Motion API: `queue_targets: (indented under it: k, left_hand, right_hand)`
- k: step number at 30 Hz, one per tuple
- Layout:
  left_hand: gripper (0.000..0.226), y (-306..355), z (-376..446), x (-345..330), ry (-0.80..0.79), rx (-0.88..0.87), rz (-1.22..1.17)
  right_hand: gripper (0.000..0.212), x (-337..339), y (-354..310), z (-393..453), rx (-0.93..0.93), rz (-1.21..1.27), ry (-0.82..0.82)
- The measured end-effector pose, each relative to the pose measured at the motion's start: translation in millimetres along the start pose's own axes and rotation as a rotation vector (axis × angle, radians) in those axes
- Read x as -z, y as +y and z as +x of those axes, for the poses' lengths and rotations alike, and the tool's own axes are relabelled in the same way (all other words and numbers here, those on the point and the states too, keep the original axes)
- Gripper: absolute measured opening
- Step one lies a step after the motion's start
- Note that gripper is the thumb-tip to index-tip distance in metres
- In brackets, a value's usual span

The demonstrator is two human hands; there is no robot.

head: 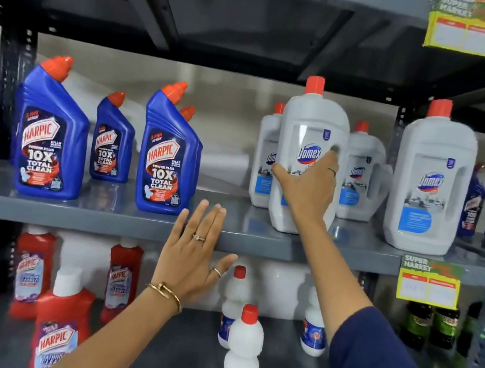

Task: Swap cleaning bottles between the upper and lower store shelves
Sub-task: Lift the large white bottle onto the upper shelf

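We stand before grey steel store racking with a pale wall behind it and yellow price tags (428, 285) clipped to the shelf fronts. On the upper shelf (117, 223), blue Harpic toilet cleaner bottles (168, 157) fill the left half and white Domex bottles with red caps the right half. On the lower shelf (188, 352), red Harpic bathroom cleaner bottles (60, 327) stand toward the left edge and small white bottles with red caps (242, 359) near the middle.

Our right hand (305, 185) reaches up to the front Domex bottle (308, 163), which stands upright near the front edge of the upper shelf. The palm and thumb lie against its face and the forefinger points up by the logo; the grip is spread, not wrapped round the body or the handle, so we judge the bottle is touched but not held. Our left hand (194, 256) hovers flat and spread in front of the upper shelf's front edge, holding nothing.

As for progress, each sort looks grouped on its own level and nothing is in transit, so we cannot tell whether any swap has been made. The Domex bottle looks next to go, with a small white bottle its likely counterpart.
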State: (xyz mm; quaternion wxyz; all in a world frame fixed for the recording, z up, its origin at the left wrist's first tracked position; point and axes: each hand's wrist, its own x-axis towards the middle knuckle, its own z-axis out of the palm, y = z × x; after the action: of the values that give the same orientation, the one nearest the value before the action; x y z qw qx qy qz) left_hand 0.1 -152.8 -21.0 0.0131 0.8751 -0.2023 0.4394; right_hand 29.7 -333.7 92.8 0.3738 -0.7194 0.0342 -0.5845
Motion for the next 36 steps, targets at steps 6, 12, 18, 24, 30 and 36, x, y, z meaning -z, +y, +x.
queue_targets:
  k: [6,12,18,24,30,36]
  left_hand:
    - [0.078,2,0,-3,0.004,0.019,-0.01]
    - [0.079,4,-1,-2,0.01,0.031,-0.018]
    - [0.078,5,-3,-1,0.002,0.036,-0.019]
    - [0.077,5,-4,-1,0.031,0.017,-0.026]
    - [0.078,2,-3,-2,0.008,-0.005,-0.012]
    - [0.076,0,-14,-5,0.007,0.015,-0.041]
  right_hand:
    - [0.111,-7,-1,-5,-0.003,-0.067,0.03]
    - [0.109,-6,-6,-9,0.02,-0.064,0.017]
    - [0.11,-5,-8,-11,0.01,-0.071,0.015]
    - [0.104,-2,-3,-21,0.005,-0.076,0.004]
    - [0.102,7,4,-32,0.029,-0.11,-0.078]
    - [0.106,23,11,-46,0.097,-0.145,-0.215]
